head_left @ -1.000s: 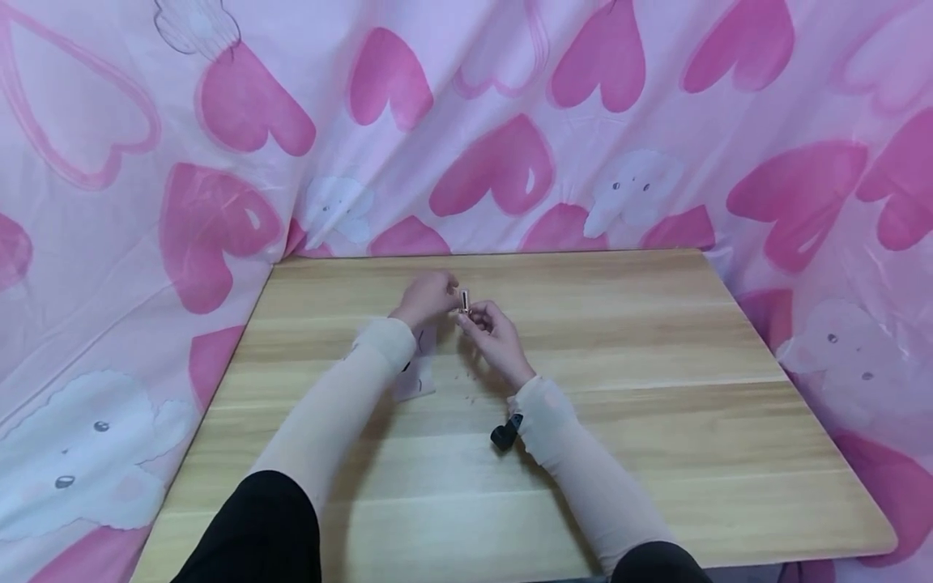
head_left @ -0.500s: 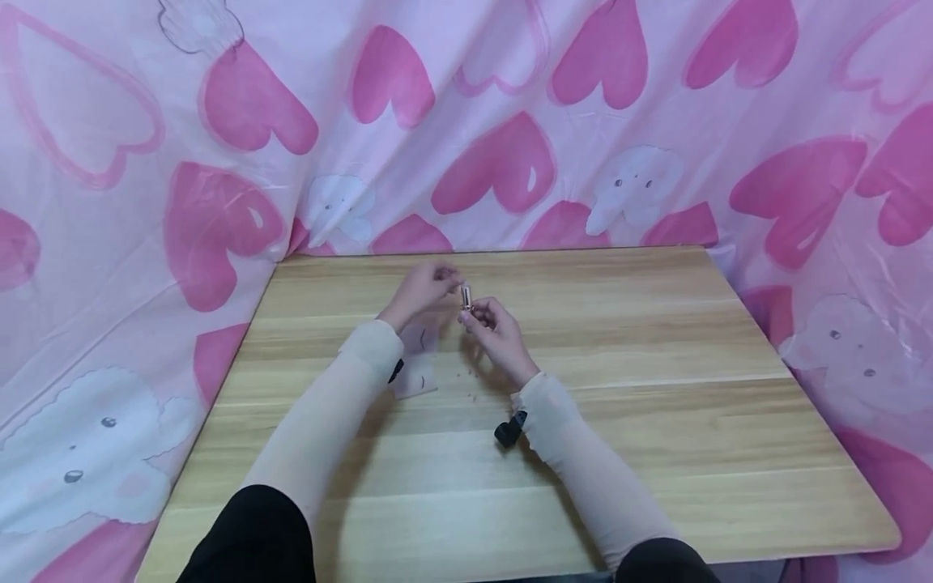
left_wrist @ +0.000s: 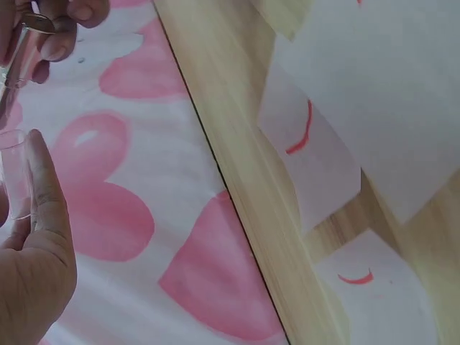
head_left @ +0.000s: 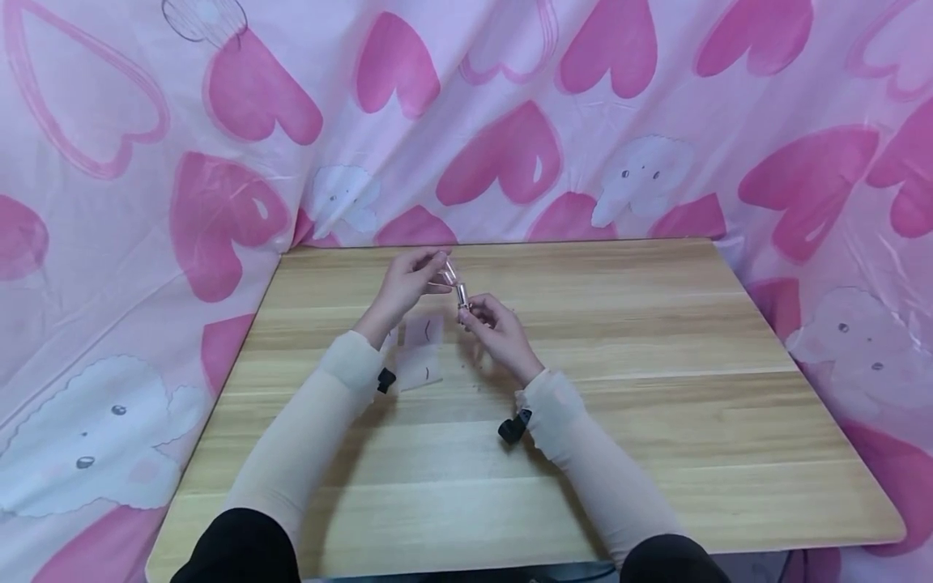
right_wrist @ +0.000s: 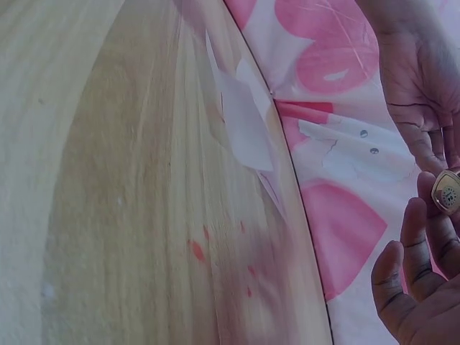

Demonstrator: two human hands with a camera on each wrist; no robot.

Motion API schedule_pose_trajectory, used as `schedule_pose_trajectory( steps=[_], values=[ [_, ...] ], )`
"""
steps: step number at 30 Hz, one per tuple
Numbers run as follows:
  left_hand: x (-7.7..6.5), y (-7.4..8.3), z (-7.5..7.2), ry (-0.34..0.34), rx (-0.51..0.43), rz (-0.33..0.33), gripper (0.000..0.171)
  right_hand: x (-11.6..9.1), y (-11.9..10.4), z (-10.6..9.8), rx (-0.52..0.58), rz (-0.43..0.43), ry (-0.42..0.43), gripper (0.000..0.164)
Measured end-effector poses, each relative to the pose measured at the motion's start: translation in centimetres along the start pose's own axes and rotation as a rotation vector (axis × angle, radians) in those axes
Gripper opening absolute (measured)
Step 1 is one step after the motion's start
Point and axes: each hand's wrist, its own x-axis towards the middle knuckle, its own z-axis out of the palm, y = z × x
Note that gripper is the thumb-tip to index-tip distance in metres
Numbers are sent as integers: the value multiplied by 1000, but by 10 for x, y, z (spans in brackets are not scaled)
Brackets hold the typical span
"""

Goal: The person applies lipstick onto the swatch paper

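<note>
My right hand [head_left: 499, 334] pinches a lipstick [head_left: 462, 295] by its base, its shiny metal tube pointing up. In the right wrist view the base's gold end [right_wrist: 449, 192] shows between the fingers. My left hand [head_left: 405, 288] holds a clear cap [left_wrist: 16, 176] between thumb and fingers. The cap is tilted, its lower end close to the top of the lipstick in the head view. In the left wrist view, the cap and the metal tube [left_wrist: 26, 54] are apart, with the right hand [left_wrist: 66, 25] above.
Below the left hand, paper slips [head_left: 420, 368] with curved marks lie on the wooden table [head_left: 656, 437]. A larger white sheet [left_wrist: 388, 93] overlaps them in the left wrist view. Red crumbs [right_wrist: 198, 250] are scattered nearby. A pink heart-patterned curtain [head_left: 503, 154] hangs behind the table.
My left hand has moved left and slightly away from the lipstick, and the clear cap now shows in its fingers. The right hand keeps its hold, with the lipstick tilted slightly left.
</note>
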Motion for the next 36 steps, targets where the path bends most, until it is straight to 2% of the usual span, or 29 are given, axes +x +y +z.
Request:
schedule_pose_trajectory(
  steps=[5,10,16,25,29,36],
  values=[
    [-6,2,-2,0,-63,-15,39,-3,-3,5,-14,-22,-13,28],
    [-8,4,-2,13,-57,-18,40,-5,-14,5,-31,-14,-40,26],
    [-13,4,-1,-7,-23,6,38,-11,-33,4,-7,-19,-50,24],
    [-25,2,4,-80,88,92,34,-1,-6,7,14,-8,5,29],
    [-26,0,6,-103,113,123,34,-1,-5,5,16,1,21,30],
    [-29,2,9,-111,124,123,36,-2,-7,4,38,38,7,36]
  ],
)
